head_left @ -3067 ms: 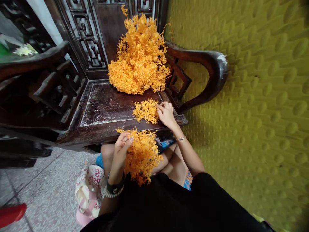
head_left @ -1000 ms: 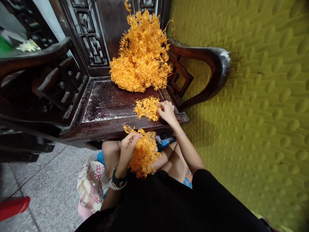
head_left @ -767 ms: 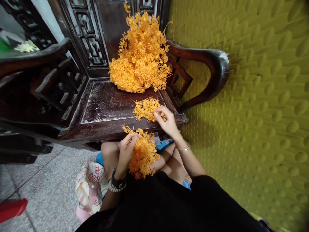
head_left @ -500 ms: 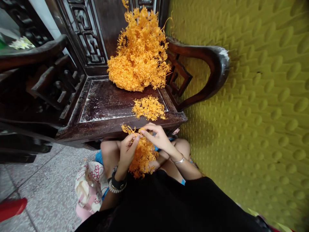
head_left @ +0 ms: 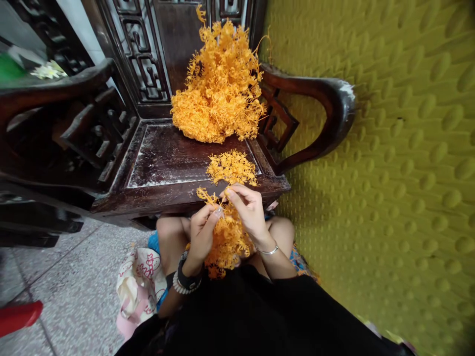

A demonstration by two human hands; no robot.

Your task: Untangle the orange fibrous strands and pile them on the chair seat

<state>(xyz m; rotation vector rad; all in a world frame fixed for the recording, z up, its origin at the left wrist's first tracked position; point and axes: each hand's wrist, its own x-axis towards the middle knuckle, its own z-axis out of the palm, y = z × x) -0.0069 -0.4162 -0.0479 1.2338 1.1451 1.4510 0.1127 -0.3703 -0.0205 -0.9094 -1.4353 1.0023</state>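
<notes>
In the head view, my left hand (head_left: pixel 203 231) and my right hand (head_left: pixel 251 210) meet above my lap, fingertips pinched close together. Between them is an orange curly strand (head_left: pixel 206 195), whose frilly end sticks out past my left fingertips. Exactly how each fingertip grips it is too small to see. Beneath my hands, a bunch of the same orange curly strands (head_left: pixel 225 247) lies in my lap. Just beyond my fingers, a small flat pile of orange pieces (head_left: pixel 232 167) rests on the dark wooden chair seat (head_left: pixel 166 155). Behind that rises a big orange heap (head_left: pixel 218 94).
Curved armrests, left (head_left: pixel 74 84) and right (head_left: pixel 334 109), flank the seat. A bumpy yellow-green surface (head_left: pixel 389 173) runs along the right. On the tiled floor at left are a white-and-pink cloth bag (head_left: pixel 139 277) and a red object (head_left: pixel 20 318).
The view has shifted slightly. My hands have moved a little to the right with the strand, and my right wrist is bent more upright. The piles look the same.
</notes>
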